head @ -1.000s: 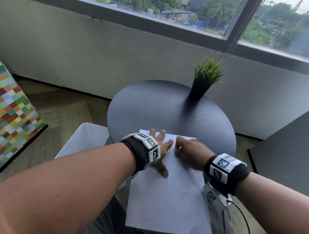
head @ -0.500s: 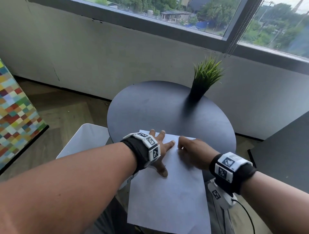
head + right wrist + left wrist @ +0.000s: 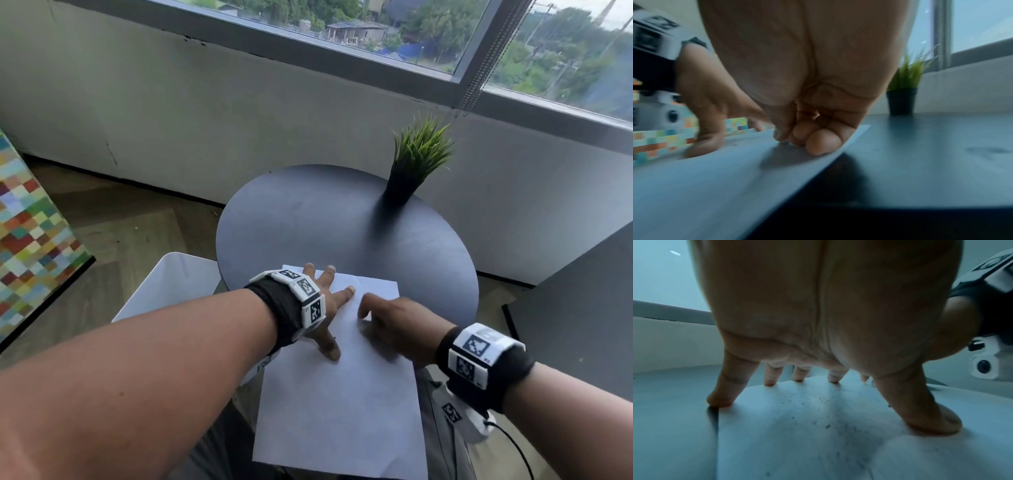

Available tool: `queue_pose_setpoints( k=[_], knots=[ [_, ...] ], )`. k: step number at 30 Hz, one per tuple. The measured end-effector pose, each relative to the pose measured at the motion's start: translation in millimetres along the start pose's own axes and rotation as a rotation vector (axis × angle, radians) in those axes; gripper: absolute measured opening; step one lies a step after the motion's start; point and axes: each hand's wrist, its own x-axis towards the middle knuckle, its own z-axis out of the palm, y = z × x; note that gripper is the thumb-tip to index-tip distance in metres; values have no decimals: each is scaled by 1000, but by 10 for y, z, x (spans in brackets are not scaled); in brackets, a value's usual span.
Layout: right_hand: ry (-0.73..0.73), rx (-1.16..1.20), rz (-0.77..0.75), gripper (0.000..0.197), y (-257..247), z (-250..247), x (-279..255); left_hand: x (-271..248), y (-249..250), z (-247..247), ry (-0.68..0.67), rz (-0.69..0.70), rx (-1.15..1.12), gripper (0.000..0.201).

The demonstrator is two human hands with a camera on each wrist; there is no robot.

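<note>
Sheet of paper (image 3: pixel 339 404): white, lying flat on the near part of the round dark tabletop (image 3: pixel 308 222); its near half hangs past the rim toward the person.
Left hand (image 3: pixel 327 308): spread wide with straight fingers, arched over the far left corner of the sheet. The thumb and fingertips press down on it, and the little finger lands right at the paper's left edge.
Right hand (image 3: pixel 394 325): narrow, fingers curled under the palm, their tips pressing on the sheet close to its right edge; it grips nothing that shows.
Hands: near each other, not touching.
Potted grass plant (image 3: pixel 411 168): upright in a black pot at the far right of the tabletop, well apart from the paper.
</note>
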Motion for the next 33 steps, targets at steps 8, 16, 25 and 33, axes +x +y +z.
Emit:
queue_pose_setpoints(
  k=[8,16,25,33],
  knots=[
    [124,300,214,12,329,-196,19,-114,-96,-100,17,114,172,120],
    [79,212,181,11,106,-114,198,-143,-19,-42,4,61,-24,105],
    [-66,-66,-173,7,-149,47,1,-80,45,198,107,46,-49,117],
    [-36,-40,-90,13,-217,77,53,-29,4,170,99,51,-55,119]
  ],
)
